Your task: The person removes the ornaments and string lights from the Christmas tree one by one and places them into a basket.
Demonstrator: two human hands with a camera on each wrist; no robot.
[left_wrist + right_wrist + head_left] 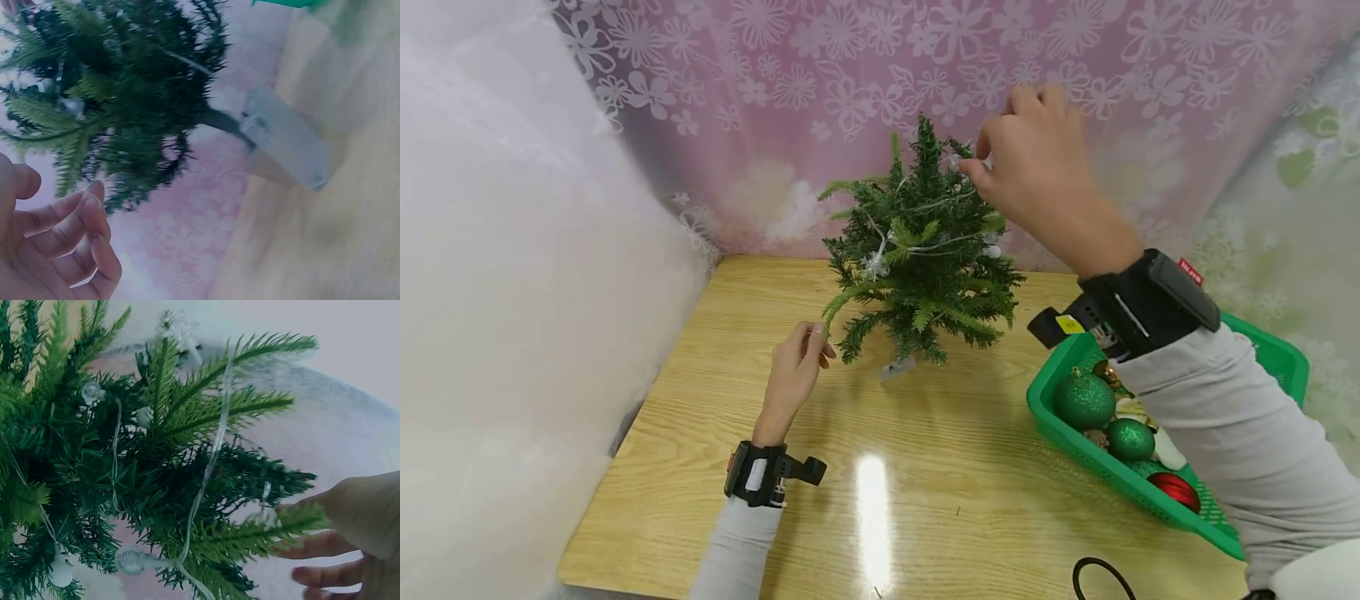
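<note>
A small artificial Christmas tree (925, 250) stands on the table, wound with clear string lights (940, 244) that carry clear and frosted bulbs. My right hand (1037, 158) is at the tree's upper right, fingers bent, thumb and forefinger pinching at the string lights. In the right wrist view a light green branch (269, 531) partly hides those fingertips. My left hand (797, 362) is low at the tree's left, close to the tip of a drooping branch (842, 300). Its fingers are loosely curved, with the thumb apart, in the left wrist view.
A green plastic basket (1045, 408) sits at the right under my right forearm, holding green glitter balls (1086, 400), a red ball (1176, 490) and other ornaments. A clear box (287, 137) is at the tree's base. A black loop (1103, 567) lies at the front edge.
</note>
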